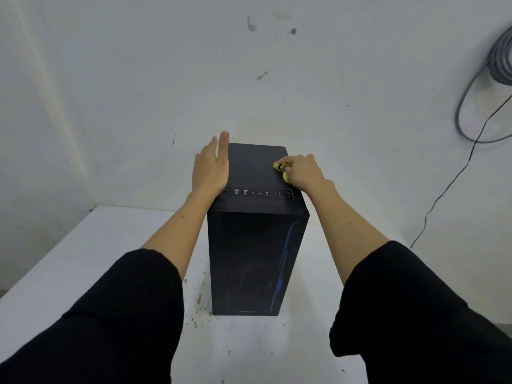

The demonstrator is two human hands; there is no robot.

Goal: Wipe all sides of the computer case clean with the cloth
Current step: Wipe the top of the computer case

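Wiping the top of the upright computer case (256,256) on the white table (69,267).

My right hand (303,173) grips the bunched yellow cloth (280,169) at the top's right edge; my left hand (210,167), fingers straight, presses its left edge.

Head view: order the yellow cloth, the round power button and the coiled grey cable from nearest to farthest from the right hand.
1. Yellow cloth, held in the right hand on the case top.
2. Round power button, just below the hand.
3. Coiled grey cable, far right on the wall.
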